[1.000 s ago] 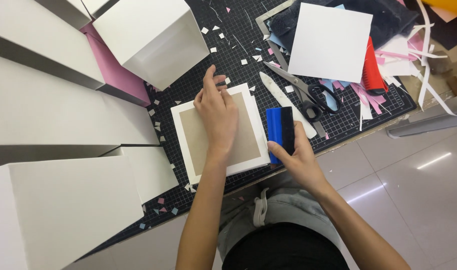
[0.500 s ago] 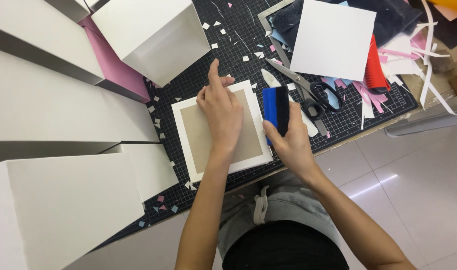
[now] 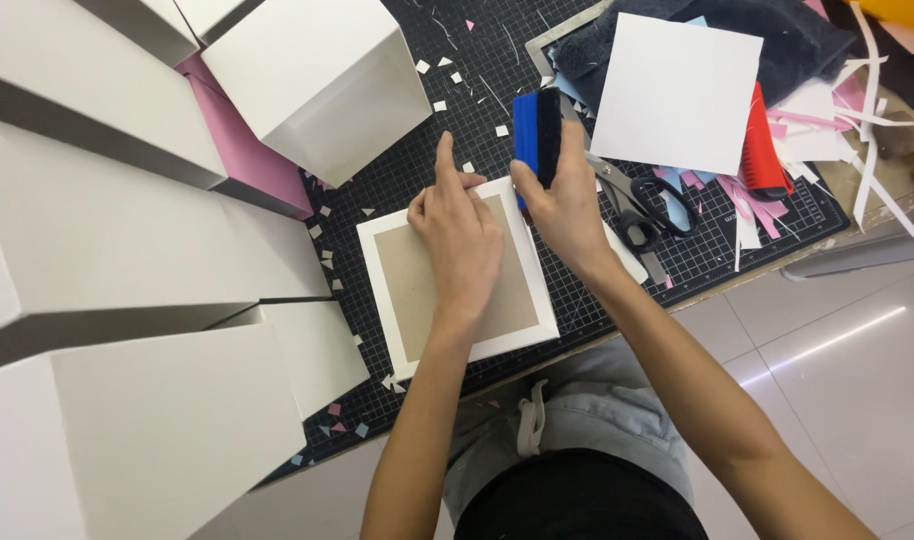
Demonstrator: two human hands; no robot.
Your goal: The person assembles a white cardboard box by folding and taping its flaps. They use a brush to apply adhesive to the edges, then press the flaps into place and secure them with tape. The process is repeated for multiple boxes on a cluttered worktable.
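Work in hand: a brown cardboard square [image 3: 457,280] lies centred on a white paper sheet [image 3: 382,275] on the black cutting mat [image 3: 477,90], near the front edge of the surface.
Done so far: the board sits flat on the sheet with an even white border showing on the left and front sides; it looks placed and pressed down.
Left to do: the white borders lie flat and unfolded on the sides that show, so by my judgement the wrapping of the edges is not yet done.
Left hand [image 3: 462,235]: flat, palm down on the board, forefinger stretched toward the far edge of the sheet, forearm coming up from below; it grips nothing.
Right hand [image 3: 567,200]: closed around a blue scraper [image 3: 535,130], held upright at the sheet's far right corner, wrist bent inward.
Nearby: scissors [image 3: 647,205] just right of the right hand, a loose white square [image 3: 682,90] beyond, a red comb-like tool [image 3: 762,145], white boxes [image 3: 317,75] to the left, paper scraps across the mat.
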